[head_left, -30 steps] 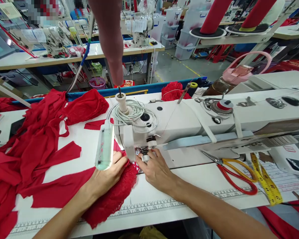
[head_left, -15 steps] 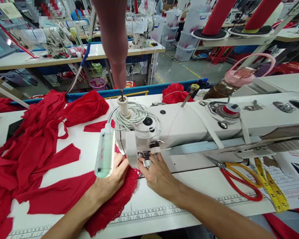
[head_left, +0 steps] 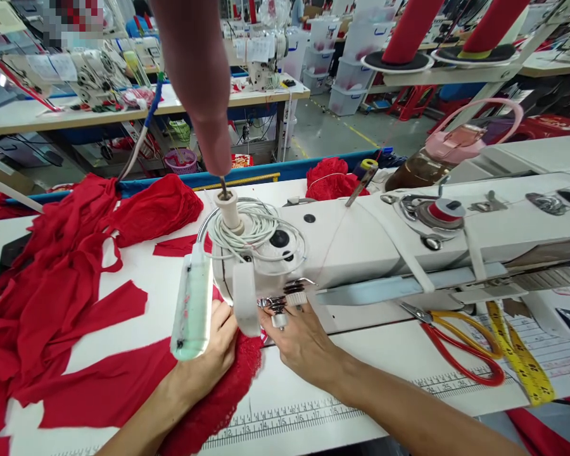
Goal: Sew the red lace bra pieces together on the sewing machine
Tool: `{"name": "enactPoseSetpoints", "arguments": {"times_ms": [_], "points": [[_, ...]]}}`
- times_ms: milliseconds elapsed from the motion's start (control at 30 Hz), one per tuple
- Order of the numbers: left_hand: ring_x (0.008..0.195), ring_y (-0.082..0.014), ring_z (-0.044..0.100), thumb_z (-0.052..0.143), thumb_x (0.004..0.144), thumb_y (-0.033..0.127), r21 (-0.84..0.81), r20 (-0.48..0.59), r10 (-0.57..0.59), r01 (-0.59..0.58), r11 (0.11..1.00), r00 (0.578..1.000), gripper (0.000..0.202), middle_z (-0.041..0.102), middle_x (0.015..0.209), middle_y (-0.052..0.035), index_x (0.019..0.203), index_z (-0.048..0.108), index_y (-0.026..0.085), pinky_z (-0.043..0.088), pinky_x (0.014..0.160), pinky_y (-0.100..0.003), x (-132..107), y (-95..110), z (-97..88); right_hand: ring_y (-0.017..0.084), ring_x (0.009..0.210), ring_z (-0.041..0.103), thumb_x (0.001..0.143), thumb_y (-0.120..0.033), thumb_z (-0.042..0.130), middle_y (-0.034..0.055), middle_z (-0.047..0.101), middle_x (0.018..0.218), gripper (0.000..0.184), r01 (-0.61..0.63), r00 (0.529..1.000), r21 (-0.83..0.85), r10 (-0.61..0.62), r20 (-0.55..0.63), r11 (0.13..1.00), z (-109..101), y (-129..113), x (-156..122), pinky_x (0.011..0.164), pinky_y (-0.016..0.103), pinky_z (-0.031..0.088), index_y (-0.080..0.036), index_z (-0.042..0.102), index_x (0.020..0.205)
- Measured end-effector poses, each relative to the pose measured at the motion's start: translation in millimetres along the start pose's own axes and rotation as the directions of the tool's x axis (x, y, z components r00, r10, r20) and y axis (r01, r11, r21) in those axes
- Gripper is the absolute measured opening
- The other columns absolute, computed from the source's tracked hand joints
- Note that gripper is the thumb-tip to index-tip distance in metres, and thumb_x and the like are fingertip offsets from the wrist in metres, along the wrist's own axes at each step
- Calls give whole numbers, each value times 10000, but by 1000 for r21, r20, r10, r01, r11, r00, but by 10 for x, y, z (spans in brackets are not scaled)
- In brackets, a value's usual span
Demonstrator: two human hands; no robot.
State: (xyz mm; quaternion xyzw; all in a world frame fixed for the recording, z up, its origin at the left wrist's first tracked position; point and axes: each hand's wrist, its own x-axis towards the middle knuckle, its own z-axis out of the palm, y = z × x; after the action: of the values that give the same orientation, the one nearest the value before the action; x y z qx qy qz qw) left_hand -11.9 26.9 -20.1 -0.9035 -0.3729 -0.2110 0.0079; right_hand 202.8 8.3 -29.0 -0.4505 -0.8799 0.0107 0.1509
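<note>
A white sewing machine [head_left: 384, 247] stands across the table. Under its head lies a piece of red lace fabric [head_left: 228, 392]. My left hand [head_left: 213, 354] rests flat on the lace just left of the needle, partly hidden behind the machine's lamp [head_left: 192, 310]. My right hand [head_left: 299, 342] lies on the table right of the needle, its fingers spread toward the presser foot and touching the lace edge. The fingertips of both hands are hidden by the machine head.
A heap of red fabric strips [head_left: 61, 278] covers the left of the table. Red-handled scissors [head_left: 456, 348] and a yellow tape measure [head_left: 517, 354] lie at the right. A pink-lidded bottle [head_left: 437, 152] stands behind the machine. Red thread cones [head_left: 408, 31] stand above.
Both hands stay at the needle and have slid the lace slightly; the view has shifted a little left and down.
</note>
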Motion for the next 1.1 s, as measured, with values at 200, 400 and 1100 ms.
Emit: {"name": "enactPoseSetpoints", "arguments": {"times_ms": [200,400,1100], "points": [[788,-204,559,370,902,-5,-103,-50,-18,12,995,999,303,599,863,-69,969,617,157,423,672,-302,55,17,-29,265,1029,525,765,-2,541,109,650,1080,243,4,1000,11,-4,-6,1000,-9,7,-5,905,439,374,-193,684,816],[823,-188,552,400,922,3,-269,-70,-63,42,962,996,279,592,870,-49,961,614,178,466,803,-309,101,28,-55,250,979,529,784,-3,550,106,646,1030,213,11,999,-3,-11,-51,1000,11,5,-12,872,419,382,-189,654,771],[690,-199,423,373,974,42,-46,-23,90,-91,995,996,307,490,773,-50,1173,600,98,448,754,-319,64,16,-32,226,778,469,694,22,444,70,590,880,390,-32,951,168,81,-297,985,-6,103,-30,765,370,362,-134,619,1006]]}}
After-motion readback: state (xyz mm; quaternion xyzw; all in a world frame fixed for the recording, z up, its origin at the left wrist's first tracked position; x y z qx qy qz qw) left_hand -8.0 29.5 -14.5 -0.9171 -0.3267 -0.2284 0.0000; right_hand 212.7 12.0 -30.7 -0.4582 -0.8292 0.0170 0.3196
